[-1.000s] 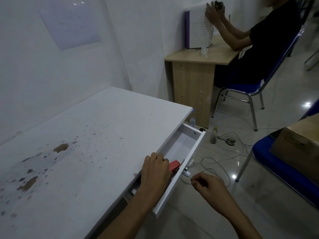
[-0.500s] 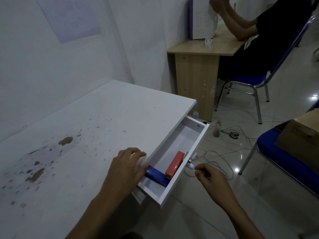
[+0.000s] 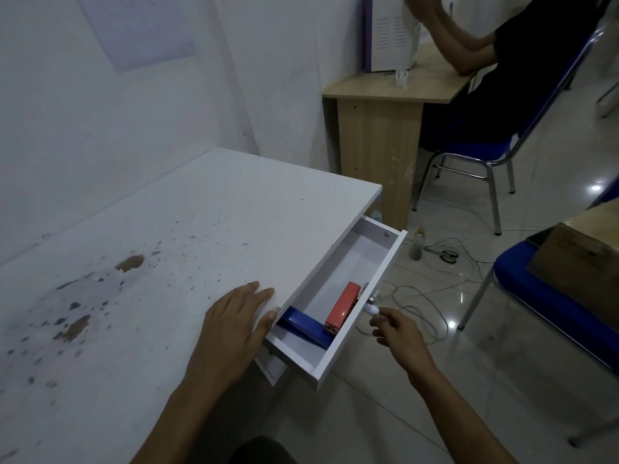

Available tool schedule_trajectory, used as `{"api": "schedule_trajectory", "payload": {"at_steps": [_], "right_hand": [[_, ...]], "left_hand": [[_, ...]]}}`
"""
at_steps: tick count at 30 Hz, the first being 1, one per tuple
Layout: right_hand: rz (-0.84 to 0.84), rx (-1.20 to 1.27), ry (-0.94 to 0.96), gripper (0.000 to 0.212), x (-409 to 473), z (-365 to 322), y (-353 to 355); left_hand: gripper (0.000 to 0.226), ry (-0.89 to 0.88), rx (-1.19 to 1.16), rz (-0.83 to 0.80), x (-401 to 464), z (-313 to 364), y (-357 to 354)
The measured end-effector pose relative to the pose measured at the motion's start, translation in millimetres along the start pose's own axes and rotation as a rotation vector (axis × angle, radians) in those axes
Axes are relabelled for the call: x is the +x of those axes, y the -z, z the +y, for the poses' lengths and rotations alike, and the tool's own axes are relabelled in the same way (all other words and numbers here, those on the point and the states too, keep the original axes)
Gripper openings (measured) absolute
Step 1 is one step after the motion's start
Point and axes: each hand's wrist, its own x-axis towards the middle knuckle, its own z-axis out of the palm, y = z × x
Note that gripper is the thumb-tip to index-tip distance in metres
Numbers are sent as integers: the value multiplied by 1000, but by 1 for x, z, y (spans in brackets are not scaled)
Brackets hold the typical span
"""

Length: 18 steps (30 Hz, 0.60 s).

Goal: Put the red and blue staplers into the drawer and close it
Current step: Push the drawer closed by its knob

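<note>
A person looks down at a white rectangular desk point(image 3: 187, 249) whose top is speckled with brown stains toward its left side. Under the desk's right edge a shallow white drawer point(image 3: 360, 316) stands pulled out.

Both staplers lie inside the drawer, in the half nearer the person. The red stapler point(image 3: 342, 308) lies lengthwise along the drawer's front panel, close against it. The blue stapler point(image 3: 306, 326) lies across the drawer floor at an angle, one end tucked under the desk's edge and the other end touching the near end of the red one.

The person's left hand point(image 3: 234, 326) rests flat on the desk top at its right edge, fingers spread open and holding nothing; the thumb hooks over the edge just above the blue stapler.

The right hand point(image 3: 398, 333) is outside the drawer, beside its front panel. Its fingers are curled loosely, and the fingertips meet the small white knob point(image 3: 371, 309) on the panel; whether they grip it firmly cannot be told.

Beyond the desk's far right corner stands a light wooden desk point(image 3: 382, 128), where another person sits on a blue chair with metal legs point(image 3: 475, 155). White cables point(image 3: 432, 296) lie on the glossy tiled floor point(image 3: 502, 380).
</note>
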Motion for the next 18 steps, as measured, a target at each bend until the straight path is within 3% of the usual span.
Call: {"api": "schedule_trajectory", "payload": {"at_steps": [9, 18], "right_hand": [[120, 148, 10, 14, 10, -13, -9], [75, 113, 55, 17, 14, -27, -12]], "left_hand": [[87, 3, -63, 34, 3, -1, 3], [87, 8, -87, 47, 5, -4, 0]]}}
